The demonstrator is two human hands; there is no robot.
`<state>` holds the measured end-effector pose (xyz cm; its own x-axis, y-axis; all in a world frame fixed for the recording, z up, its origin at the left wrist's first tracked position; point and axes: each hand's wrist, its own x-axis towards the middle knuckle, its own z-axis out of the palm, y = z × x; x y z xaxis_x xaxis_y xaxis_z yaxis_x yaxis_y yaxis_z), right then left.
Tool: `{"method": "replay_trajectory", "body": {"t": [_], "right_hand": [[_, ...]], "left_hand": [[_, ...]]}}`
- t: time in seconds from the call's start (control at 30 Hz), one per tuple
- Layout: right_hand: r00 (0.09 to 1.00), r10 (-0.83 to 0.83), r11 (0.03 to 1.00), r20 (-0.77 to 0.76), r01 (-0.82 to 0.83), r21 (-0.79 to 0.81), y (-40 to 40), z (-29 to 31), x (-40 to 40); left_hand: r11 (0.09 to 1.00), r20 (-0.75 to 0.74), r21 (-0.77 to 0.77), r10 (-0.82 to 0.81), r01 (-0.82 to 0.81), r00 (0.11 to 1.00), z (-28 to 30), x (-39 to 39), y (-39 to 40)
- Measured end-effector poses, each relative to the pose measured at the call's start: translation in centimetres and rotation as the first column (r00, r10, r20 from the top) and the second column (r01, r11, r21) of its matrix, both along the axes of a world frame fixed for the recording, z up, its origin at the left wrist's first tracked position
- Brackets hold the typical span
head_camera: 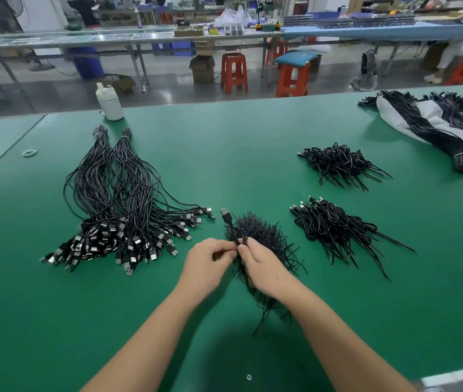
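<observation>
My left hand [207,267] and right hand [263,271] meet fingertip to fingertip low over the tabletop [168,321]. Both are curled and pinch the same black cable [232,232]. From the pinch the cable runs up and away from me to its plug [225,214], which points at the far edge. The rest of the cable is hidden by my fingers.

Just behind and under my right hand lies a bristly heap of ties [267,233], with a few strands trailing out below my wrist. I cannot tell whether that palm holds any of them.

To the left lie two bundles [123,193] of long cables, banded at the far end, their plugs fanned toward me. To the right sit a near pile [335,227] of coiled cables and, beyond it, a far pile [340,165]. At the far right more cables lie on a white bag [434,114]. A white bottle [109,104] stands at the far edge, with rubber bands [30,152] well to its left.
</observation>
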<state>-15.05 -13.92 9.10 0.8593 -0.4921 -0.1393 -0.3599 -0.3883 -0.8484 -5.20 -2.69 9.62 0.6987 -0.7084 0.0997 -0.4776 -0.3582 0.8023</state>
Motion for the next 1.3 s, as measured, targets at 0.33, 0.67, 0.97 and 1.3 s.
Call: {"method": "replay_trajectory", "body": {"t": [0.33,0.67,0.97,1.3], "right_hand": [[0.995,0.082,0.819,0.052,-0.096,0.566,-0.9,1.4,-1.0],[0.995,0.093,0.863,0.031,-0.096,0.495,-0.7,1.4,-1.0],[0.948,0.225,0.797,-0.224,-0.311,-0.517,-0.6,1.3,-1.3],[0.919,0.269,0.564,-0.288,-0.393,-0.727,-0.6,0.6,-1.5]], "left_hand": [[0.914,0.842,0.131,-0.307,0.384,0.443,2.3,0.6,0.9],[0.977,0.402,0.017,-0.203,0.214,0.893,2.9,0.4,0.3],[0.981,0.053,0.191,-0.052,0.041,0.997,3.0,0.6,-0.5],[0.981,-0.167,0.193,0.017,0.016,0.986,2.3,1.0,-0.5]]}}
